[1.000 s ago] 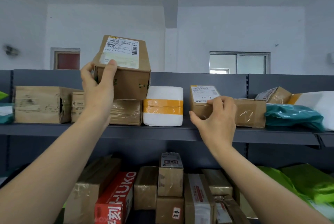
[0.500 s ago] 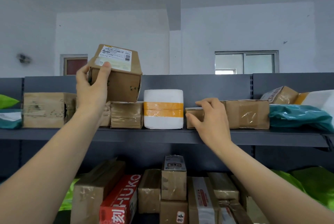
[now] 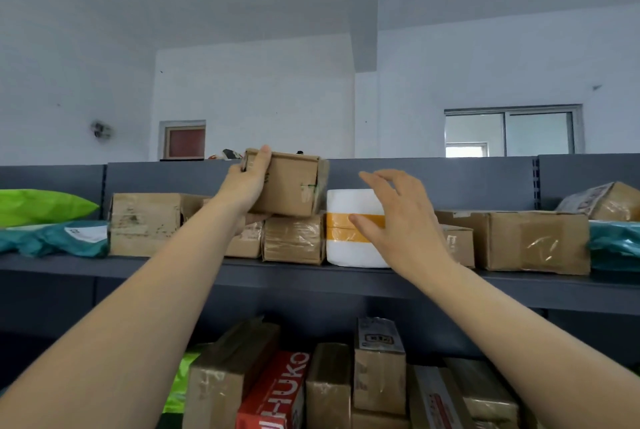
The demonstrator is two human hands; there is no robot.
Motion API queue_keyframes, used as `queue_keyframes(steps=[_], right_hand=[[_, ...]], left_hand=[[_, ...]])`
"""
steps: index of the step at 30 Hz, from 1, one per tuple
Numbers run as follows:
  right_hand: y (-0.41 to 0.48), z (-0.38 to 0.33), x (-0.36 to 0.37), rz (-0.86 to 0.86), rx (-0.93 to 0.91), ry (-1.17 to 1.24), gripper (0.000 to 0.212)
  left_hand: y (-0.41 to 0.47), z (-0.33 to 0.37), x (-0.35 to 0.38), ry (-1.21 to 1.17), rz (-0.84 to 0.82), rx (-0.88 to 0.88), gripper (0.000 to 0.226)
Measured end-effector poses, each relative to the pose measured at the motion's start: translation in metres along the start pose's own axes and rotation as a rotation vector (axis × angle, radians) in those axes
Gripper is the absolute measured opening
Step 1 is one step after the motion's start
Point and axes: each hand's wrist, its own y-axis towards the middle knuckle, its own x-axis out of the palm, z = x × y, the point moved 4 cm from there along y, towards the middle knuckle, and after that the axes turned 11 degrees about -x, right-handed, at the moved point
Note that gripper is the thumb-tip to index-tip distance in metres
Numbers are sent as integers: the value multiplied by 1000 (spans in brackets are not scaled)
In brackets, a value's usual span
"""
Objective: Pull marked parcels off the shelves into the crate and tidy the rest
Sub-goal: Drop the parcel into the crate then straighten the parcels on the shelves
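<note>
My left hand [image 3: 247, 182] grips a small brown cardboard box [image 3: 289, 187], which rests on top of two taped brown parcels [image 3: 292, 238] on the upper shelf [image 3: 311, 278]. Its label is out of sight. My right hand [image 3: 398, 220] hovers with fingers spread in front of a white parcel with an orange tape band [image 3: 349, 252], holding nothing. Just right of that hand a small flat brown box [image 3: 459, 245] lies on the shelf, against a larger brown carton [image 3: 533, 241]. No crate is in view.
Left on the upper shelf lie a big worn carton [image 3: 145, 224], a teal mailer [image 3: 59, 238] and a lime green bag [image 3: 38, 205]. Far right sit a labelled box [image 3: 602, 201] and a teal bag [image 3: 614, 245]. The lower shelf holds several upright boxes, one red [image 3: 277, 394].
My left hand lowered the held box onto the stacked parcels and turned its label away. My right hand let go of the small flat box and moved left, fingers spread, before the white parcel.
</note>
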Motion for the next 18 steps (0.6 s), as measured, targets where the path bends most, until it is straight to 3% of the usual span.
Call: queue_keyframes(steps=[4,7,15,18], right_hand=[[11,8,8,-110,52,-93,62],[11,19,12,-197,152,-122,59],[6,30,19,-272,135,-14,59],[4,33,15,-245,124,2,60]], left_hand=[[4,-3,4,169,-57,57,60],[8,-8,6,321,-37,95,68],[23,-12,13,653,182,223,73],[21,-12,12,694,343,302,76]])
